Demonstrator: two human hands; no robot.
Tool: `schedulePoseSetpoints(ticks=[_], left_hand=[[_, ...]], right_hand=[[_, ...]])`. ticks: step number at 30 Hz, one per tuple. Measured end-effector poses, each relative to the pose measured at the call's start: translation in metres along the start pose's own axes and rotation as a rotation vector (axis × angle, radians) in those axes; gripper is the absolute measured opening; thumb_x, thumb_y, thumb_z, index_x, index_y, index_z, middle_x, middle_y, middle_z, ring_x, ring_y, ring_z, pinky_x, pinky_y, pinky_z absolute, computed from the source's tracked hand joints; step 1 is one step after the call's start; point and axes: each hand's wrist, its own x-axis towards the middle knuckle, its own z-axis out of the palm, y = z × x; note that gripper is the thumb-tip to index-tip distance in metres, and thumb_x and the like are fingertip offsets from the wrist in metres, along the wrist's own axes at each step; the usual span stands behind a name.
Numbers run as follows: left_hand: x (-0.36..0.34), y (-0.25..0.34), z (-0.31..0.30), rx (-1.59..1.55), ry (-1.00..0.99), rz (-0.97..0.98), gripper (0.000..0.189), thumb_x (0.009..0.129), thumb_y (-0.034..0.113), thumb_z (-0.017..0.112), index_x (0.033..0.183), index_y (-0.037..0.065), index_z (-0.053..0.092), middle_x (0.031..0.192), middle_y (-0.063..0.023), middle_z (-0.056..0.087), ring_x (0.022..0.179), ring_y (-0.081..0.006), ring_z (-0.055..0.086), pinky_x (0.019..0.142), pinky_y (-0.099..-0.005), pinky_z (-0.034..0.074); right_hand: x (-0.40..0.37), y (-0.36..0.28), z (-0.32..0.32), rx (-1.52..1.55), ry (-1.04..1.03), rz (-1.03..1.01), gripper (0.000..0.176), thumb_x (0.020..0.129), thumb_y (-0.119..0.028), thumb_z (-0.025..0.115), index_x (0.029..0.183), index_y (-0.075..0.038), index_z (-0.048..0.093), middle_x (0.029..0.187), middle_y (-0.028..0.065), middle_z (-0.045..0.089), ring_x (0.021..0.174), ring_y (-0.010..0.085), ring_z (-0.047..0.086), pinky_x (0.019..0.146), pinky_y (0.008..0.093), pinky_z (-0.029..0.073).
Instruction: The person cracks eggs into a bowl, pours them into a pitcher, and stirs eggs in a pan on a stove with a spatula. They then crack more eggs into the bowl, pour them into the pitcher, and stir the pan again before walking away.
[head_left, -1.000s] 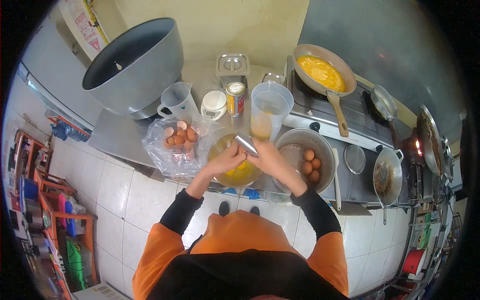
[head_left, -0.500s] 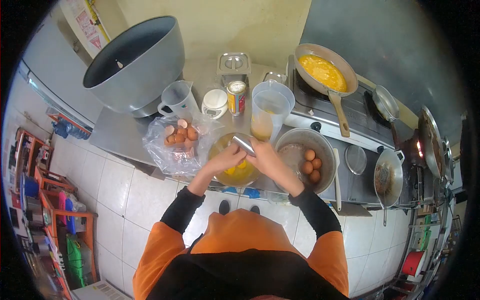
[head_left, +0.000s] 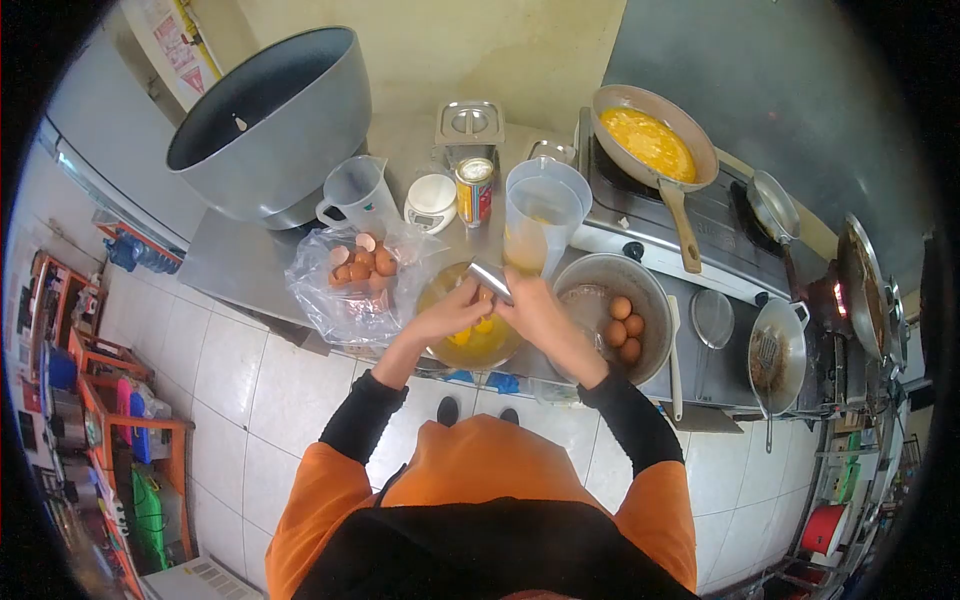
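Note:
My left hand (head_left: 452, 312) and my right hand (head_left: 535, 312) meet over a metal bowl (head_left: 432, 292) holding several yellow yolks in clear egg white. A brown egg (head_left: 486, 295) shows partly between the fingertips, with my left fingers closed around it; the rest is hidden. In my right hand is a short, shiny metal tool (head_left: 490, 282), its upper end slanting up to the left. To the right of the bowl, a deep metal pot (head_left: 648, 290) contains several whole brown eggs (head_left: 630, 326). Broken eggshells (head_left: 362, 264) lie in a clear plastic bag (head_left: 318, 300) on the left.
Behind the bowl stand a clear plastic pitcher (head_left: 545, 195), a can (head_left: 474, 192), a white scale (head_left: 431, 200) and a measuring jug (head_left: 358, 195). A large grey pot (head_left: 270, 130) is at back left. On the stove, a pan (head_left: 702, 150) holds yellow egg mixture; a flame burns farther right.
My hands have shifted slightly, and the brown egg now shows between my fingertips. The metal tool remains in my right hand. The surrounding kitchenware has stayed put.

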Motion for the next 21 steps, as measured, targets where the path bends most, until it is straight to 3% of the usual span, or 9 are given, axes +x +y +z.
schedulePoseSetpoints(ticks=[2,8,11,21], left_hand=[[-0.005,0.007,0.001,0.143,0.011,0.043,0.018,0.088,0.016,0.045,0.099,0.003,0.042,0.08,-0.0025,0.045,0.07,-0.0099,0.044,0.063,-0.0232,0.038],[-0.009,-0.001,-0.003,0.028,-0.001,-0.044,0.017,0.087,0.017,0.045,0.097,0.003,0.043,0.083,-0.0034,0.047,0.072,-0.0097,0.045,0.066,-0.0229,0.039],[-0.007,-0.008,-0.008,0.222,-0.026,-0.031,0.019,0.088,0.016,0.044,0.099,0.001,0.044,0.086,-0.0037,0.047,0.076,-0.0093,0.045,0.069,-0.0233,0.039],[-0.008,-0.012,-0.013,0.31,0.042,0.188,0.024,0.088,0.016,0.043,0.104,-0.002,0.044,0.089,-0.005,0.047,0.084,-0.0121,0.045,0.075,-0.0258,0.04]], right_hand=[[-0.001,-0.002,0.0,-0.027,0.006,-0.007,0.027,0.071,-0.009,0.064,0.088,0.006,0.05,0.068,0.0257,0.058,0.068,0.0404,0.06,0.059,0.0443,0.048],[-0.001,-0.001,0.004,-0.018,0.021,-0.058,0.025,0.071,-0.008,0.064,0.086,0.005,0.05,0.067,0.0249,0.058,0.067,0.0398,0.06,0.057,0.0432,0.048],[0.0,-0.002,0.005,-0.003,0.015,-0.061,0.024,0.07,-0.009,0.064,0.085,0.005,0.05,0.067,0.0248,0.058,0.067,0.0398,0.06,0.057,0.0433,0.048],[0.005,-0.007,0.01,-0.014,0.017,-0.003,0.029,0.069,-0.006,0.063,0.095,0.002,0.053,0.073,0.0248,0.059,0.071,0.0406,0.059,0.061,0.044,0.049]])
